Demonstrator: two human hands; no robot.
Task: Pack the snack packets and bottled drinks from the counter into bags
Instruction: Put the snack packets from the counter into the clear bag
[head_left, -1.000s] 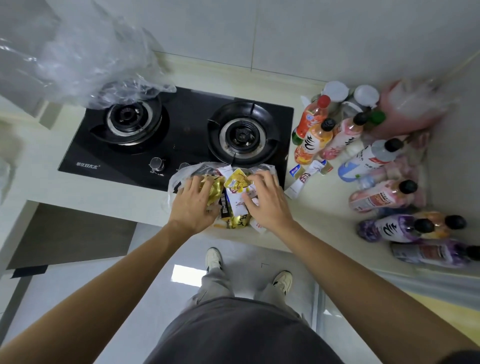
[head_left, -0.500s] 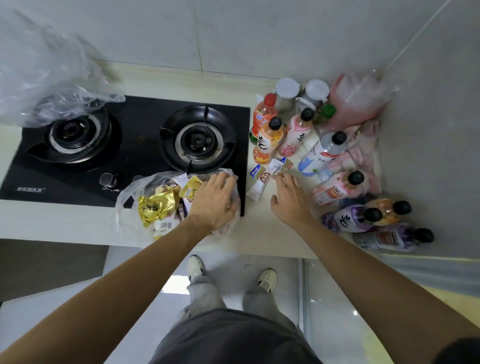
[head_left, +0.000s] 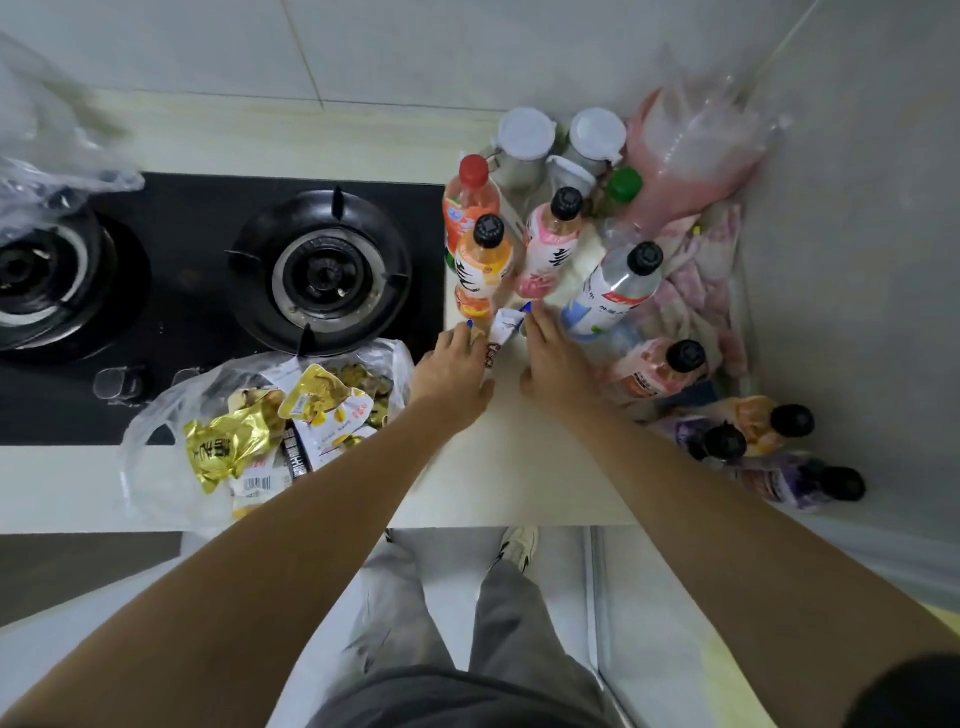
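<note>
A clear plastic bag lies on the counter's front edge, holding a gold packet and a yellow-white packet. A white snack packet lies between the bag and the bottles. My left hand rests on its left side and my right hand lies just right of it, fingers extended; neither clearly grips it. Upright bottles stand behind: an orange one, a pink one and a white-blue one. Several bottles lie on their sides at the right.
A black two-burner gas hob fills the left counter, with another clear bag over its far left burner. Two white-lidded jars and a pink bag sit in the back corner. A wall closes the right side.
My left hand left the snack bag and moved right to the white packet. My right hand slid forward to the packet's right side. The camera view shifted right.
</note>
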